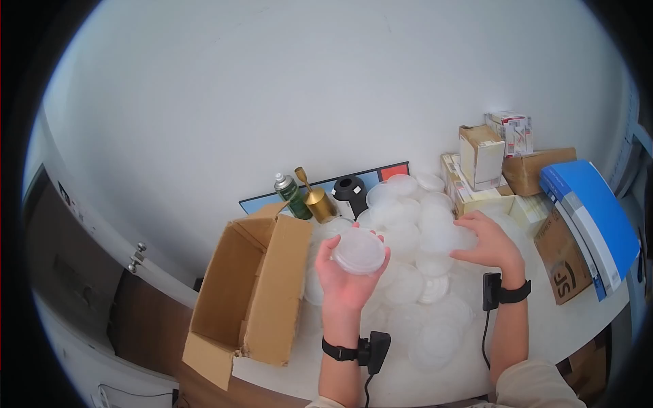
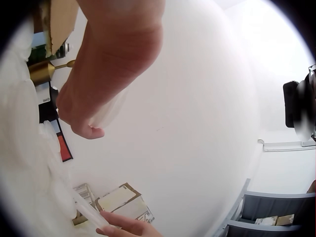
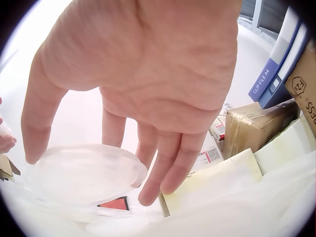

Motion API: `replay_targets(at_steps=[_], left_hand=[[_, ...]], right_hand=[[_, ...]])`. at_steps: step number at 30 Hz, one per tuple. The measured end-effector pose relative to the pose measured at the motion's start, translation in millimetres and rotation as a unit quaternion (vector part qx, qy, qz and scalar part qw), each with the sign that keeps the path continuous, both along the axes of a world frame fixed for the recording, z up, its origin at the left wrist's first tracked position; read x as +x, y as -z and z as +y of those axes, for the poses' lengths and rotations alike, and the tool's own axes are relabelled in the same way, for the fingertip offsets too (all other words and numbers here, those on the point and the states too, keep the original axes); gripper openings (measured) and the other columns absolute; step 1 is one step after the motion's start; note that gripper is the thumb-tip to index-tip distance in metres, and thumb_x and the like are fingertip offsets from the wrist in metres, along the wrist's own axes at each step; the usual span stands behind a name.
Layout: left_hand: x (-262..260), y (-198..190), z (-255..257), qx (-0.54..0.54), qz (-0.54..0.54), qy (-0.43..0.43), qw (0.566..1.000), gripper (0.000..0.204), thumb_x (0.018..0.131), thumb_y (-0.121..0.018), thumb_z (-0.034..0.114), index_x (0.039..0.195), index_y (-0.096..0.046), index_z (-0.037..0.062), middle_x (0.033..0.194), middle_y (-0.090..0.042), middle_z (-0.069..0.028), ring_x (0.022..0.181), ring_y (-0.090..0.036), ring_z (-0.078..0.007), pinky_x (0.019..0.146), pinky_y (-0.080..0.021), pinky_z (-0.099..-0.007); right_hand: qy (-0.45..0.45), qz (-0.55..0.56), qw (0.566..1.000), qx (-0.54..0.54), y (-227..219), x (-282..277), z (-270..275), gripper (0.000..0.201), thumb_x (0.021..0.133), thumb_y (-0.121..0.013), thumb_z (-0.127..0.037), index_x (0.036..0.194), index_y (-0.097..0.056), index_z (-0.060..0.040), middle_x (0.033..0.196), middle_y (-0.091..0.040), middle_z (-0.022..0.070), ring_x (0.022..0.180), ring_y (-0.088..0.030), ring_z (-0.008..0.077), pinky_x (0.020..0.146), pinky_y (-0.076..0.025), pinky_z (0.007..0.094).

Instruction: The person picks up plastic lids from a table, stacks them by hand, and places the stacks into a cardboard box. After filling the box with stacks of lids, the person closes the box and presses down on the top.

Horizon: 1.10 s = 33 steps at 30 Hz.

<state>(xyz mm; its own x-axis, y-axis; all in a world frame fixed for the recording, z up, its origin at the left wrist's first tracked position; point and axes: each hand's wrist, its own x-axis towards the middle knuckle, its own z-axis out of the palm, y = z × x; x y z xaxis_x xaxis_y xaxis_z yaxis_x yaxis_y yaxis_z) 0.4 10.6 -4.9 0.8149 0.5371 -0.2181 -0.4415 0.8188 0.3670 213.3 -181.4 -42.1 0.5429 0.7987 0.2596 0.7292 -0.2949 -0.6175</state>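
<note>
My left hand point(image 1: 345, 272) is raised above the table and grips a round translucent plastic lid point(image 1: 358, 251) by its rim, fingers curled round it. In the left wrist view the lid point(image 2: 106, 111) shows only as a pale edge under the palm. My right hand point(image 1: 484, 243) reaches over a heap of the same clear lids point(image 1: 415, 224). Its fingers spread round one lid point(image 3: 84, 173) on top of the heap, thumb at one side and fingers at the other.
An open cardboard box point(image 1: 252, 292) stands at the left on the white table point(image 1: 544, 326). Behind the heap are a green spray can point(image 1: 291, 195), a brass bell-shaped object point(image 1: 315, 198) and a black holder point(image 1: 351, 190). Stacked cartons point(image 1: 481, 163) and a blue file point(image 1: 592, 217) fill the right side.
</note>
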Motion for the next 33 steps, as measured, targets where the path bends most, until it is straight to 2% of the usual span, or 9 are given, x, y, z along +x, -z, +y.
replay_targets(at_steps=[5, 7, 9, 12, 14, 20, 25, 27, 33], left_hand=[[-1, 3, 2, 0.002, -0.005, 0.003, 1.0, 0.051, 0.086, -0.053, 0.033, 0.131, -0.047, 0.0091, 0.123, -0.051, -0.0162, 0.117, -0.049, -0.0325, 0.101, -0.04, -0.0484], [-1, 1, 1, 0.013, -0.007, 0.009, 1.0, 0.049, 0.086, -0.055, 0.03, 0.131, -0.046, 0.0124, 0.117, -0.055, -0.0126, 0.112, -0.054, -0.0288, 0.1, -0.041, -0.0471], [1, 5, 2, 0.008, -0.015, 0.017, 1.0, 0.05, 0.085, -0.056, 0.03, 0.131, -0.045, 0.0126, 0.117, -0.055, -0.0122, 0.112, -0.054, -0.0285, 0.1, -0.041, -0.0471], [6, 3, -4, 0.027, -0.003, 0.024, 0.999, 0.051, 0.086, -0.056, 0.033, 0.132, -0.046, 0.0116, 0.122, -0.053, -0.0128, 0.117, -0.051, -0.0294, 0.101, -0.04, -0.0476], [9, 0, -12, 0.049, 0.016, 0.02, 0.998, 0.052, 0.087, -0.055, 0.036, 0.131, -0.047, 0.0104, 0.126, -0.052, -0.0138, 0.121, -0.048, -0.0306, 0.102, -0.04, -0.0481], [15, 1, -16, 0.06, -0.031, 0.095, 0.993, 0.06, 0.088, -0.059, 0.046, 0.134, -0.046, 0.0105, 0.138, -0.05, -0.0115, 0.127, -0.048, -0.028, 0.102, -0.04, -0.0453], [17, 9, -12, 0.068, -0.022, 0.104, 0.992, 0.055, 0.087, -0.053, 0.031, 0.135, -0.045, 0.0051, 0.136, -0.052, -0.0126, 0.127, -0.049, -0.0278, 0.103, -0.04, -0.0431], [17, 13, -9, 0.053, -0.028, 0.105, 0.993, 0.056, 0.086, -0.052, 0.029, 0.135, -0.044, 0.0042, 0.136, -0.052, -0.0132, 0.127, -0.049, -0.0283, 0.104, -0.039, -0.0435], [19, 16, -6, 0.013, -0.048, 0.077, 0.996, 0.059, 0.085, -0.051, 0.03, 0.137, -0.043, 0.0045, 0.138, -0.049, -0.013, 0.126, -0.049, -0.0293, 0.103, -0.041, -0.0433]], right_hand=[[-0.004, 0.031, 0.999, 0.033, -7, 3, -6, 0.061, 0.067, -0.083, -0.024, 0.122, -0.063, -0.0066, 0.121, -0.059, 0.0107, 0.11, -0.057, 0.0249, 0.091, -0.048, 0.034], [-0.01, 0.056, 0.997, 0.051, -10, 3, -6, 0.06, 0.068, -0.083, -0.022, 0.123, -0.063, -0.0072, 0.123, -0.059, 0.0098, 0.11, -0.057, 0.0234, 0.089, -0.048, 0.0332], [-0.048, 0.066, 0.988, 0.13, -13, 0, -1, 0.058, 0.071, -0.082, -0.024, 0.123, -0.063, -0.0067, 0.126, -0.058, 0.0098, 0.111, -0.056, 0.0229, 0.09, -0.047, 0.0327], [-0.073, 0.062, 0.978, 0.187, -23, -17, 9, 0.059, 0.071, -0.082, -0.021, 0.124, -0.062, -0.0073, 0.128, -0.057, 0.0086, 0.115, -0.055, 0.0224, 0.09, -0.046, 0.0331], [-0.092, 0.061, 0.976, 0.19, -31, -30, 16, 0.059, 0.071, -0.082, -0.021, 0.125, -0.062, -0.0078, 0.129, -0.056, 0.0088, 0.116, -0.055, 0.0227, 0.091, -0.046, 0.0337], [-0.143, 0.03, 0.97, 0.193, -30, -54, 38, 0.06, 0.071, -0.081, -0.022, 0.126, -0.062, -0.0086, 0.132, -0.053, 0.0108, 0.115, -0.055, 0.0249, 0.096, -0.046, 0.038], [-0.147, 0.008, 0.971, 0.186, -29, -57, 39, 0.06, 0.07, -0.081, -0.022, 0.126, -0.062, -0.0086, 0.132, -0.052, 0.0116, 0.112, -0.056, 0.0279, 0.095, -0.047, 0.0399], [-0.152, -0.047, 0.968, 0.193, -29, -56, 40, 0.061, 0.069, -0.081, -0.023, 0.126, -0.062, -0.0088, 0.133, -0.052, 0.0121, 0.109, -0.057, 0.03, 0.093, -0.048, 0.0399], [-0.128, -0.023, 0.97, 0.204, -38, -61, 37, 0.062, 0.069, -0.08, -0.023, 0.126, -0.062, -0.009, 0.133, -0.051, 0.0128, 0.11, -0.056, 0.0318, 0.094, -0.048, 0.0411]])
